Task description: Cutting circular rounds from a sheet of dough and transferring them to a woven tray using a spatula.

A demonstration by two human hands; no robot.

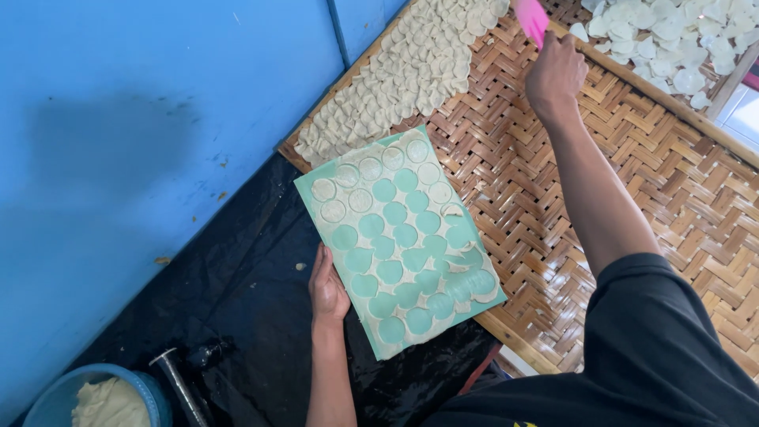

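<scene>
A green board (340, 237) covered by a thin dough sheet (462, 265) with round holes cut in it rests half on the woven tray. Several uncut dough rounds (348, 175) remain at its far end. My left hand (326, 289) grips the board's left edge. My right hand (555, 75) is stretched out over the woven bamboo tray (632, 174) and is shut on a pink flat tool (532, 20). Rows of small dough rounds (411, 71) lie overlapped on the tray, just left of that hand.
A second tray at the top right holds more pale dough pieces (672, 39). A blue wall (142, 119) runs along the left. Black plastic sheeting (237, 292) covers the floor. A blue bucket of dough (107, 399) and a metal rod (175, 379) sit at the bottom left.
</scene>
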